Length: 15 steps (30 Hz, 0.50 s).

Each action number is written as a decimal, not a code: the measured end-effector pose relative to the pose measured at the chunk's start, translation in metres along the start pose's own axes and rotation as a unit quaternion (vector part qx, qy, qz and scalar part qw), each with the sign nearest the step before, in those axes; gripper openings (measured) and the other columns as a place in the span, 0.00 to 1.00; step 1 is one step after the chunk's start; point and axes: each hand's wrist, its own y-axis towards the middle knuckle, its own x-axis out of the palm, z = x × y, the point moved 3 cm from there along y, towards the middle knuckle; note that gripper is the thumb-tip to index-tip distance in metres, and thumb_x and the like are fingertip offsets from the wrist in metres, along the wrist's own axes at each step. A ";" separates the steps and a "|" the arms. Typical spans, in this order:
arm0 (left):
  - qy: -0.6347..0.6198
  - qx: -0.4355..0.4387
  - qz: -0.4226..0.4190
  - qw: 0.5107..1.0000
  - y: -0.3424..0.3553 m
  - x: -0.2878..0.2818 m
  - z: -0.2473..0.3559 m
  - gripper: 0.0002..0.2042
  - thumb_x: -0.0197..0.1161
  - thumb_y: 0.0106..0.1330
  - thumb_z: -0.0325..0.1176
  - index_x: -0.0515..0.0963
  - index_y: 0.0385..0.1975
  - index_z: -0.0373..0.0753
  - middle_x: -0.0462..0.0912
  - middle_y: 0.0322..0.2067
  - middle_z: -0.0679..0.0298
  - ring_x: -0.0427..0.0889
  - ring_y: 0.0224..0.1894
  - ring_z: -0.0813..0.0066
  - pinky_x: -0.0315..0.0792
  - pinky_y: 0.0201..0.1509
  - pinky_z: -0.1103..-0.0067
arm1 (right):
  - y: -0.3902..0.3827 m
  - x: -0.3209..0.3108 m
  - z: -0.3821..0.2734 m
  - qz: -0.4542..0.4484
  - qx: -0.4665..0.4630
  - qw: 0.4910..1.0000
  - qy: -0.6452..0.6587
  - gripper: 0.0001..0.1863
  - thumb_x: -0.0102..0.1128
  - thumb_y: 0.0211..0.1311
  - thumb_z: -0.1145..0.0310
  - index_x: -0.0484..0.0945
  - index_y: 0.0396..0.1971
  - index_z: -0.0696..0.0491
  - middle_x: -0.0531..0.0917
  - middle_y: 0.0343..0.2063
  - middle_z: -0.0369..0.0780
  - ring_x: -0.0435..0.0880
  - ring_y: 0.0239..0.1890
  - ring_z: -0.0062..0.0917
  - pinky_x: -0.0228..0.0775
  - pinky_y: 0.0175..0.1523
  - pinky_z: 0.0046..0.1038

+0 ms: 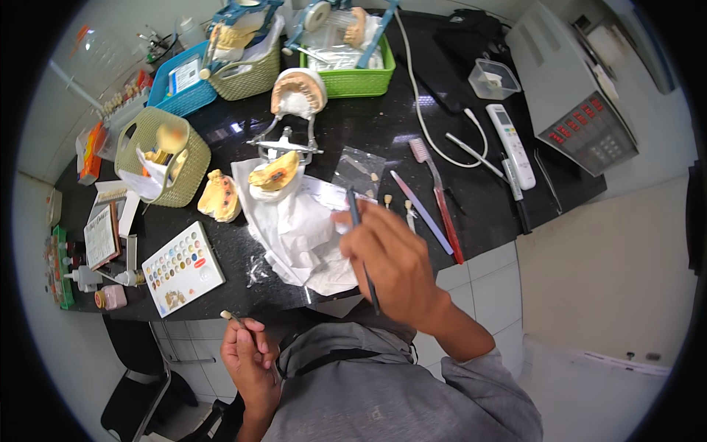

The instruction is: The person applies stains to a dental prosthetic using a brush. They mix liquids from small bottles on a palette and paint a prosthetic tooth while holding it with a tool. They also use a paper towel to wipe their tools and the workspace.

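My left hand (250, 361) is low, in front of the table edge, fingers pinched round a thin holder with a small tooth-coloured dental crown (227, 314) at its end. Above the near side of the table, my right hand (390, 254) is closed round a slim dark brush-like tool (356, 212); its tip is too small to make out. Beneath and left of that hand lies crumpled white tissue (302, 228). A yellow dental cast (274, 177) in a metal articulator (286, 140) stands at the tissue's far end. Another yellow cast (219, 197) sits to its left.
A white palette (210, 274) of colour wells lies near the left front edge. Right of the tissue are a purple strip (421, 212), a red-handled toothbrush (442, 206) and a remote control (509, 144). Baskets (361, 82) and a grey machine (567, 81) stand farther back.
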 end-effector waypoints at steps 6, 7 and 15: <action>0.016 0.006 -0.010 1.000 -0.001 0.008 0.000 0.13 0.53 0.83 0.41 0.73 0.40 0.37 0.69 0.23 0.70 0.59 0.17 0.89 0.52 0.21 0.87 | 0.009 0.001 0.028 -0.138 0.028 0.988 -0.071 0.12 0.59 0.60 0.79 0.76 0.45 0.61 0.83 0.38 0.51 0.85 0.48 0.44 0.67 0.68 0.50; 0.017 0.008 -0.012 1.000 -0.001 0.009 0.000 0.13 0.53 0.83 0.41 0.73 0.40 0.37 0.69 0.23 0.70 0.59 0.16 0.89 0.52 0.21 0.87 | 0.011 0.001 0.029 -0.121 0.015 0.990 -0.077 0.12 0.58 0.61 0.79 0.75 0.45 0.61 0.82 0.37 0.49 0.85 0.45 0.42 0.65 0.70 0.52; 0.006 0.015 -0.016 1.000 -0.002 0.003 0.002 0.12 0.53 0.82 0.40 0.73 0.40 0.37 0.69 0.22 0.70 0.59 0.16 0.89 0.53 0.21 0.87 | 0.023 -0.001 0.030 -0.131 -0.025 0.984 -0.116 0.11 0.59 0.63 0.75 0.74 0.45 0.60 0.81 0.39 0.47 0.85 0.45 0.42 0.65 0.70 0.52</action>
